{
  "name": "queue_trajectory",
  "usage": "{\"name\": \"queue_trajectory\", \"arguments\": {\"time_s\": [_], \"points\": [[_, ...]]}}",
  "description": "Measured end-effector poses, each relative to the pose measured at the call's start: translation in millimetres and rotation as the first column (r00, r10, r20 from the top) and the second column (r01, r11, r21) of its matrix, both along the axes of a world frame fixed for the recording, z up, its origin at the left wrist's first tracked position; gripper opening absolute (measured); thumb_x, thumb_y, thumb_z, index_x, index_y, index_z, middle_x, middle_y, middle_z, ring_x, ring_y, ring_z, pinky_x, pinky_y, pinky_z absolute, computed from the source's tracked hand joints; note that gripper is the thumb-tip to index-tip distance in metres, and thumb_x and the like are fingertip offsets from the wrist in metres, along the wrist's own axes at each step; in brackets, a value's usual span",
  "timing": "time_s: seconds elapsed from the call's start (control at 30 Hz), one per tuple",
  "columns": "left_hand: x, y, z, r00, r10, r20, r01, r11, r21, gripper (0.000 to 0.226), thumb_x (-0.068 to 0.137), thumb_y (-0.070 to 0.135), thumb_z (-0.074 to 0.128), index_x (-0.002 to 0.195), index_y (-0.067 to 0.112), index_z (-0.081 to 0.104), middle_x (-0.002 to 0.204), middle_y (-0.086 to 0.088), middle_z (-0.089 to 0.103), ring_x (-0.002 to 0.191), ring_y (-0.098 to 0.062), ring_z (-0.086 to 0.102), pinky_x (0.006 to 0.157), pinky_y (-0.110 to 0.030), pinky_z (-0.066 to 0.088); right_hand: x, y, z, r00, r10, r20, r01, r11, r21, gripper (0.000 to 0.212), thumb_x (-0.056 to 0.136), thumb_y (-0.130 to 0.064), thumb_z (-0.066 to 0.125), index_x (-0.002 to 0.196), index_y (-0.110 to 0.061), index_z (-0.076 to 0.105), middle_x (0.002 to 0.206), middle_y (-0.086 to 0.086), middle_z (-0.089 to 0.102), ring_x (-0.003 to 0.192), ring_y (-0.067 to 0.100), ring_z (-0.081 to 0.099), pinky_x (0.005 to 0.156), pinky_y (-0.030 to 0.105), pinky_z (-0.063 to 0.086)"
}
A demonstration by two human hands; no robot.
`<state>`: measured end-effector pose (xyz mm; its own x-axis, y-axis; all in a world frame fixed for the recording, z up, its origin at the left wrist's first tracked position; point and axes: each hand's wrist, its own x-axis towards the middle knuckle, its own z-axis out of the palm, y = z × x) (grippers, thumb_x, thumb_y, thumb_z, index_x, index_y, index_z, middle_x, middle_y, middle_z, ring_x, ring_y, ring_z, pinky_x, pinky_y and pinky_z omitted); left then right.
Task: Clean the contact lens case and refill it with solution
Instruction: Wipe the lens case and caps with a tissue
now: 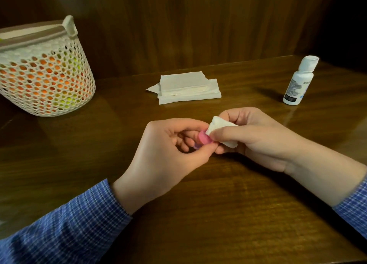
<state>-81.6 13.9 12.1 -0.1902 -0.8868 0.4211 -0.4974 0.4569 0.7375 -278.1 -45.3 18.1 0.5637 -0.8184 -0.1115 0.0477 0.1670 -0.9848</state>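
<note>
A small pink and purple contact lens case (pixel 264 139) is pinched between the thumb and fingers of my left hand (pixel 166 154), just above the table's middle; most of it is hidden by my fingers. My right hand (pixel 256 138) holds a crumpled white tissue (pixel 219 128) pressed against the case's pink part. A white solution bottle (pixel 297 83) with a flip cap stands upright at the far right, apart from both hands.
A stack of folded white tissues (pixel 186 87) lies behind my hands on the brown wooden table (pixel 218 214). A white perforated basket (pixel 43 73) with orange and green contents stands at the far left. A wooden wall closes the back.
</note>
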Motion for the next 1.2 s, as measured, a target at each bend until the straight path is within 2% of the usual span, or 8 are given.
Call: {"name": "queue_trajectory", "arguments": {"time_s": [0.1, 0.2, 0.37, 0.47, 0.67, 0.83, 1.0, 1.2], "points": [[5, -2, -2, 0.989, -0.053, -0.139, 0.07, 0.99, 0.126, 0.036, 0.082, 0.021, 0.08, 0.117, 0.019, 0.075, 0.1, 0.005, 0.079, 0.093, -0.019, 0.075, 0.079, -0.035, 0.064, 1, 2, 5, 1.0, 0.015, 0.025, -0.017, 0.998, 0.058, 0.021, 0.066, -0.017, 0.082, 0.085, -0.007, 0.08, 0.083, 0.012, 0.076, 0.068, 0.012, 0.073, 0.059, 0.019, 0.058], [7, -3, -3, 0.954, -0.054, -0.294, 0.117, 0.973, 0.201, 0.043, 0.074, 0.035, 0.079, 0.115, 0.024, 0.075, 0.107, 0.003, 0.079, 0.103, -0.019, 0.075, 0.089, -0.035, 0.062, -1, 4, 7, 1.0, -0.011, 0.003, 0.011, 1.0, 0.016, 0.022, 0.072, -0.019, 0.079, 0.09, -0.007, 0.08, 0.082, 0.012, 0.077, 0.069, 0.012, 0.072, 0.062, 0.02, 0.057], [8, -6, -5, 0.904, -0.054, -0.424, 0.182, 0.946, 0.268, 0.039, 0.077, 0.028, 0.076, 0.116, 0.023, 0.076, 0.111, 0.0, 0.079, 0.104, -0.019, 0.075, 0.086, -0.026, 0.06, 0, 11, 10, 0.95, -0.26, -0.175, 0.152, 0.87, -0.469, 0.01, 0.076, -0.033, 0.079, 0.084, -0.026, 0.081, 0.08, -0.005, 0.074, 0.075, 0.006, 0.066, 0.065, 0.018, 0.054], [8, -8, -5, 0.894, -0.037, -0.447, 0.19, 0.934, 0.303, 0.044, 0.077, 0.024, 0.076, 0.12, 0.017, 0.074, 0.11, -0.002, 0.079, 0.103, -0.02, 0.076, 0.084, -0.026, 0.06, 1, 15, 11, 0.916, -0.343, -0.208, 0.157, 0.783, -0.602, 0.015, 0.075, -0.037, 0.079, 0.089, -0.029, 0.076, 0.087, -0.007, 0.073, 0.08, 0.01, 0.066, 0.066, 0.018, 0.054], [8, -7, -4, 0.921, -0.029, -0.389, 0.149, 0.948, 0.281, 0.051, 0.072, 0.026, 0.079, 0.121, 0.013, 0.071, 0.11, -0.002, 0.079, 0.103, -0.02, 0.076, 0.089, -0.037, 0.062, 4, 15, 11, 0.959, -0.212, -0.187, 0.104, 0.88, -0.464, 0.022, 0.067, -0.038, 0.085, 0.078, -0.019, 0.078, 0.075, -0.001, 0.072, 0.067, 0.01, 0.061, 0.058, 0.02, 0.051], [8, -7, -6, 0.963, -0.059, -0.263, 0.115, 0.973, 0.199, 0.036, 0.08, 0.011, 0.082, 0.115, 0.012, 0.074, 0.106, 0.001, 0.079, 0.098, -0.017, 0.077, 0.084, -0.032, 0.063, 6, 12, 10, 0.975, -0.137, -0.175, 0.091, 0.965, -0.246, 0.029, 0.053, -0.039, 0.088, 0.066, -0.017, 0.075, 0.064, -0.004, 0.064, 0.06, 0.005, 0.056, 0.055, 0.021, 0.047], [8, -8, -7, 0.965, -0.068, -0.253, 0.13, 0.963, 0.237, 0.032, 0.081, 0.017, 0.078, 0.112, 0.012, 0.076, 0.101, -0.001, 0.08, 0.092, -0.017, 0.078, 0.08, -0.03, 0.064, 7, 15, 7, 0.943, -0.264, -0.205, 0.152, 0.885, -0.439, 0.014, 0.067, -0.031, 0.083, 0.069, -0.019, 0.077, 0.066, -0.005, 0.068, 0.063, 0.004, 0.059, 0.06, 0.021, 0.049], [17, -18, -3, 0.846, -0.153, -0.511, 0.428, 0.767, 0.479, 0.024, 0.089, 0.016, 0.069, 0.11, 0.008, 0.077, 0.1, -0.01, 0.077, 0.091, -0.019, 0.071, 0.082, -0.028, 0.06, 3, 14, 10, 0.967, -0.214, -0.141, 0.112, 0.846, -0.522, 0.013, 0.074, -0.026, 0.085, 0.079, -0.015, 0.08, 0.075, 0.0, 0.075, 0.072, 0.009, 0.065, 0.066, 0.018, 0.054]]}}
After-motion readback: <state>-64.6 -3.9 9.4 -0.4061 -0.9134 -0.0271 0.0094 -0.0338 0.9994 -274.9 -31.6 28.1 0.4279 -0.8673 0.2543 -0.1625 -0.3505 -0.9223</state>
